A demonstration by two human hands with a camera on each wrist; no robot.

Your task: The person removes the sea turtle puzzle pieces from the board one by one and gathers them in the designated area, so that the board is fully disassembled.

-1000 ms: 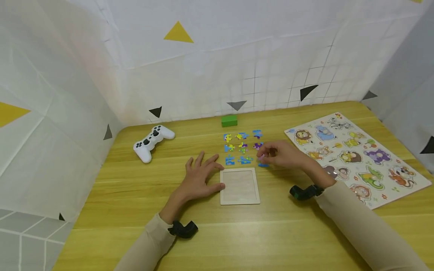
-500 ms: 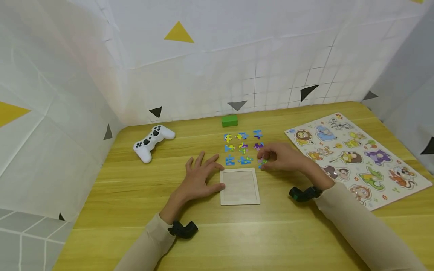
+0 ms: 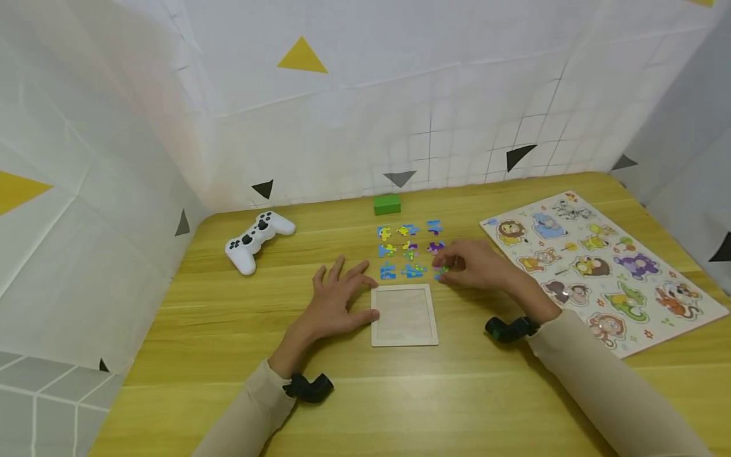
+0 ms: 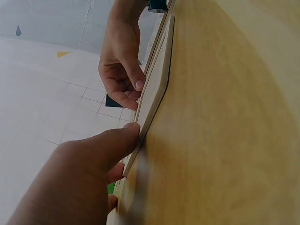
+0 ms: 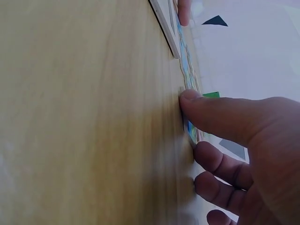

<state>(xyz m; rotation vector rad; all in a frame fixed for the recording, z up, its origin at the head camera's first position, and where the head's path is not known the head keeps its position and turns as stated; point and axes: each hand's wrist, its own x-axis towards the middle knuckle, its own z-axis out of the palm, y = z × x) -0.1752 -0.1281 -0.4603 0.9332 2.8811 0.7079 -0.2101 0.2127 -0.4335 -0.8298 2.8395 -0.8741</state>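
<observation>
My left hand (image 3: pixel 333 301) lies with fingers spread beside a pale wooden puzzle tray (image 3: pixel 404 341), its thumb and index fingertip touching the left rim. Just beyond the tray, small jigsaw pieces (image 3: pixel 412 271) in blue, yellow and purple are laid out in rows. At the near right end of these rows, my right hand (image 3: pixel 474 263) pinches a blue, pink and green puzzle piece (image 3: pixel 438 273) at table level. In the right wrist view the thumb and index finger (image 5: pixel 208 154) are at the piece's edges, and the thumb hides much of it.
Behind the jigsaw pieces stands a green block (image 3: pixel 387 204). A white game controller (image 3: pixel 259 240) is at the back left. To the right lies a large animal puzzle board (image 3: pixel 594 266), partly under the right forearm. White patterned cloth (image 3: pixel 365 139) encloses the wooden table.
My right hand has shifted slightly at the near right piece, and more of its printed face shows than one second ago. The left hand and the tray have stayed put.
</observation>
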